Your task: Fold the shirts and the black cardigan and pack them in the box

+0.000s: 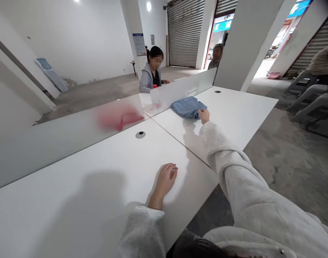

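Two smooth white tabletops here, flat and glossy, meeting at one thin dark seam! Starting at the left, a long frosted panel runs along the far edge, and behind it one soft red shape, too blurred to name. In front sits a round hole, the first of two. Beyond the tables, one person in a grey hooded jacket. Back near, the left hand lies palm down on the left tabletop, open, fingers loosely bent, fluffy pale sleeve behind it. A second frosted panel stands further along, and just before it, on the right tabletop, there's the one blue cloth: soft, matte, denim-like, a rumpled, rounded bundle with creased edges. And the right hand, arm stretched long, has its fingers closed on the cloth's right edge! Past that, the second round hole, then grey chairs with curved arms.
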### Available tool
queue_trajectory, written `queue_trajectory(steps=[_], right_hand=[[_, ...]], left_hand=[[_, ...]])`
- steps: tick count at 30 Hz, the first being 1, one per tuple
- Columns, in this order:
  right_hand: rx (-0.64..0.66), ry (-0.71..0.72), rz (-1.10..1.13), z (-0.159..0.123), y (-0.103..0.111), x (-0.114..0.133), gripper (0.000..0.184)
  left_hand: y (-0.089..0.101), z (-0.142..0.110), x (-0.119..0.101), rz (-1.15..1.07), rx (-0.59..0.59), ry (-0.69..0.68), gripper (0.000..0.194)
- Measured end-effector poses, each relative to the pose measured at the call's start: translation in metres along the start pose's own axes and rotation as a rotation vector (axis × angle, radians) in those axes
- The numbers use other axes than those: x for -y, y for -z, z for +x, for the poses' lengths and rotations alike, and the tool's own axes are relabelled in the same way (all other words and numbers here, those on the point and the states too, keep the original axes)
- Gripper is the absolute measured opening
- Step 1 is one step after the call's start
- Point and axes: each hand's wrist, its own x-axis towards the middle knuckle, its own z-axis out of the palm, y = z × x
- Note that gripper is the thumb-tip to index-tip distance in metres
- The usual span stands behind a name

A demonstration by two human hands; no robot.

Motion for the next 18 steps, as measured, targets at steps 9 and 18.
queue_trajectory(steps=[9, 18], right_hand=[[-0.178, 0.611, -0.156, -0.013, 0.128, 0.185, 0.02], [0.435, 0.68, 0.022, -0.123, 0.13, 0.206, 0.029]], left_hand=[[0.001, 0.0, 0.007, -0.078, -0.035, 0.066, 0.017], [0.018, -0.009, -0.077, -0.256, -0.24, -0.066, 0.053]])
